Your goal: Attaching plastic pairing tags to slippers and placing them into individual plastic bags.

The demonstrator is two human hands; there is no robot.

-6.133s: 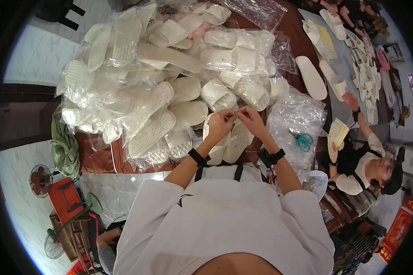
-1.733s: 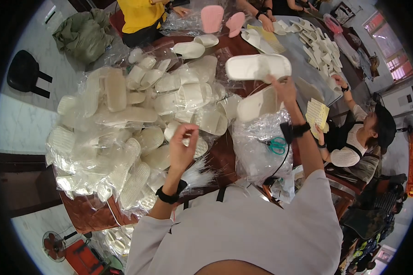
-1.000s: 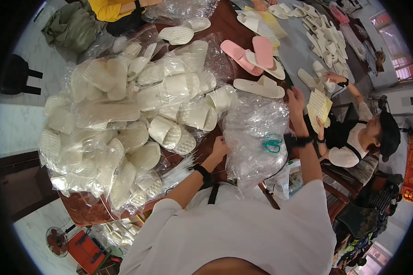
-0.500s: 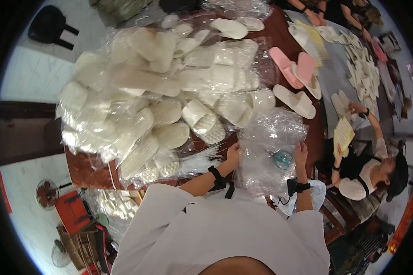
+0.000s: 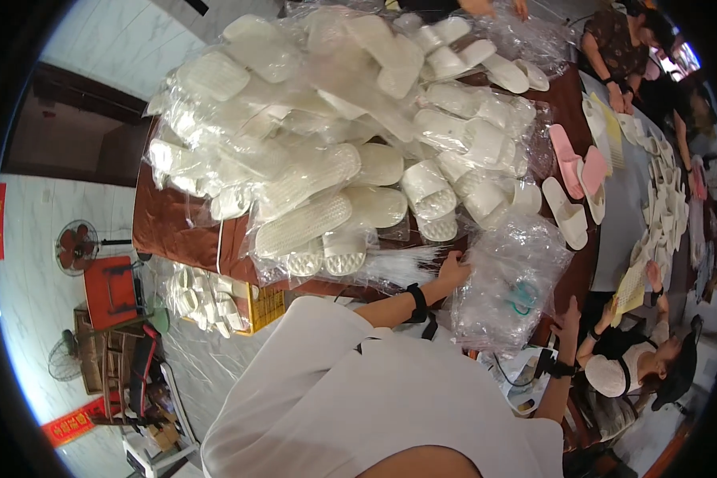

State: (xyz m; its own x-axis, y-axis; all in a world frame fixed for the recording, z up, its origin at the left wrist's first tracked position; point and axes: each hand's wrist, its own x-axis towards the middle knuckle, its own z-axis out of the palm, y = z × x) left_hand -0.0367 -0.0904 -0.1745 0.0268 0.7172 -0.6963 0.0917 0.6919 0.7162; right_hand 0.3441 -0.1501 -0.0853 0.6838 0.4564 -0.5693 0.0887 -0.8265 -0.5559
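Note:
A flat stack of clear plastic bags (image 5: 494, 275) lies at the table's near edge, in front of me. My left hand (image 5: 452, 272) touches its left edge, fingers apart. Beside its lower right edge is my right hand (image 5: 567, 320), fingers spread, holding nothing I can see. A teal looped thing (image 5: 523, 297) shows on or through the bags; I cannot tell its kind. Left of the bags lies a bundle of thin white strands (image 5: 398, 264). A large heap of white slippers (image 5: 307, 179), many in clear bags, rises to the left and beyond.
Pink slippers (image 5: 567, 159) and a white slipper (image 5: 564, 213) lie right of the bags. A grey table (image 5: 613, 247) with white slippers adjoins; a co-worker (image 5: 613, 374) there holds yellow sheets (image 5: 631, 291). A yellow crate (image 5: 264, 307) and red stool (image 5: 110, 291) stand at lower left.
My view has turned left, so the table contents appear farther right. My right hand has moved toward me along the bags' right side. My left hand stays at their left edge.

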